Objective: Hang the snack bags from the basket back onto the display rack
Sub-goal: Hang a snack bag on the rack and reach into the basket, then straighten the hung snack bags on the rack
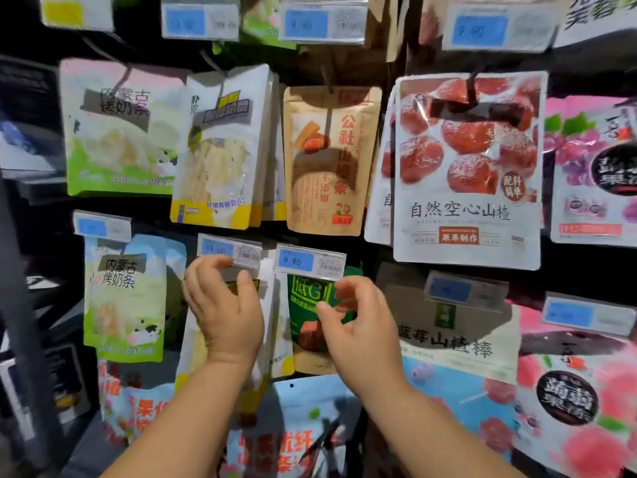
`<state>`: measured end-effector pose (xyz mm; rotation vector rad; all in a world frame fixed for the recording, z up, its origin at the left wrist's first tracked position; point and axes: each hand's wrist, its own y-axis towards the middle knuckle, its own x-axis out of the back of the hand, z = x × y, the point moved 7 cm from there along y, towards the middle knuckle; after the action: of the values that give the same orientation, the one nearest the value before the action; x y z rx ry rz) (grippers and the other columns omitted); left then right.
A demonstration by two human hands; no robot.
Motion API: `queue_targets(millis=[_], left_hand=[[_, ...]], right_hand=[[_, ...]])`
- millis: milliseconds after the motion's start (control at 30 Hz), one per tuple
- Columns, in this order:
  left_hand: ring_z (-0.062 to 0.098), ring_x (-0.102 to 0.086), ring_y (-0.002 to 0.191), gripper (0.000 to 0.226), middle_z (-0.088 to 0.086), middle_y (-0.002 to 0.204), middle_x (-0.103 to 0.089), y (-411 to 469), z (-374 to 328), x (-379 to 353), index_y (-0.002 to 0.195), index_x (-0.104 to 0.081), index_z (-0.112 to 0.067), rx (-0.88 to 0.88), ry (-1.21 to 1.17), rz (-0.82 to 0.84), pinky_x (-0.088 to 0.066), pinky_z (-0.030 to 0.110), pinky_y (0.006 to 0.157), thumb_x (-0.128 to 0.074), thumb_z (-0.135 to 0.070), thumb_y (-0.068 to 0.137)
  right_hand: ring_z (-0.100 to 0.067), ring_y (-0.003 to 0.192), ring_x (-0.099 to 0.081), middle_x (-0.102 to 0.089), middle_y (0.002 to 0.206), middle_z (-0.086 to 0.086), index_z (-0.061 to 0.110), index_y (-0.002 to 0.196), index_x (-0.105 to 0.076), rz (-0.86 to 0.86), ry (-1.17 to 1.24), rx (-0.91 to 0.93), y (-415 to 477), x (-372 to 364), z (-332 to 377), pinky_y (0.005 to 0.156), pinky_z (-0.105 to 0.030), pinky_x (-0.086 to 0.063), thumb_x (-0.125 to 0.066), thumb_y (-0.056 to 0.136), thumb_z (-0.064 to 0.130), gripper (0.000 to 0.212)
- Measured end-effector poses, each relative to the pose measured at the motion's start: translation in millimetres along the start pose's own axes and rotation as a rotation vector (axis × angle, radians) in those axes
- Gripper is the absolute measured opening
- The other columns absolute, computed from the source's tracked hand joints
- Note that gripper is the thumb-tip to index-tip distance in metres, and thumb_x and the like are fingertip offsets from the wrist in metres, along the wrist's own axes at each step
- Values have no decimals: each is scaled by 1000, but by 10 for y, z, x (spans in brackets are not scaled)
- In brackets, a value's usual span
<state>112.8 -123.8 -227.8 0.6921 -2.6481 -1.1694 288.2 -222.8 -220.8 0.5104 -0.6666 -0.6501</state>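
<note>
Snack bags (120, 132) hang in rows across the display rack (144, 208). At the rack's left edge are two green-and-white milk-strip bags, one above the other. Next right, in the lower row, hangs a white-and-yellow bag (193, 343) under a price tag (229, 251). The L hand (224, 305) is raised in front of this bag's top, w/ curled fingertips touching the tag's lower edge and the thumb over the bag's face. Can't tell if it actually grips the bag.

Just right of it, under a second tag (310, 262) marked 9.90, hangs a green bag (306, 305). The R hand (358, 322) is at the bag's upper right corner, fingers curled and thumb tip on the bag's front. Whether it pinches the bag can't be told.

Btwn the two forearms, at the bottom edge, a blue bag (293, 426) shows its hang hole. Above the hands hangs a kraft bag (327, 160). Further right is a red hawthorn bag (468, 167), w/ pink bags (593, 167) at the rack's right edge.
</note>
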Motion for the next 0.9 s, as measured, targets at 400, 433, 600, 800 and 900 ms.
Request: queue_targets(millis=[400,433,600,800,900], left_hand=[[23,-20,147,64,0,161,-22,-21,-1932,-1465,151,-28,-36,-154,-204,672,-22,48,119,-42,-58,92],[24,-14,149,63,-2,164,-12,-6,-1966,-1531,152,-24,-39,-154,-161,684,-20,51,120,-44,-57,95],[23,-1,152,66,-12,163,15,-8,-2083,-1629,152,-10,-48,-225,-54,652,-14,51,122,-45,-55,96],[9,14,149,63,-27,157,22,-39,-2094,-1684,145,2,-60,-317,-40,631,3,36,116,-33,-67,93],[-1,16,147,65,-27,160,16,-10,-2057,-1733,146,0,-60,-362,-42,604,4,31,115,-30,-68,89]], right_hand=[[-24,151,-12,-28,160,1,39,146,-40,-191,-717,222,669,1693,174,118,-55,-11,-43,97,47,50],[-20,152,1,-14,165,4,43,151,-27,-115,-752,206,722,1697,110,120,-53,-1,-33,98,55,55],[-11,147,26,19,162,14,54,148,7,22,-777,218,887,1790,-83,120,-51,13,0,83,71,68],[-5,143,33,28,157,20,61,140,12,25,-704,314,1015,1828,-145,119,-47,18,-2,86,70,56],[-5,145,30,24,158,20,60,142,10,12,-662,336,1167,1850,-154,119,-46,17,-6,88,69,56]])
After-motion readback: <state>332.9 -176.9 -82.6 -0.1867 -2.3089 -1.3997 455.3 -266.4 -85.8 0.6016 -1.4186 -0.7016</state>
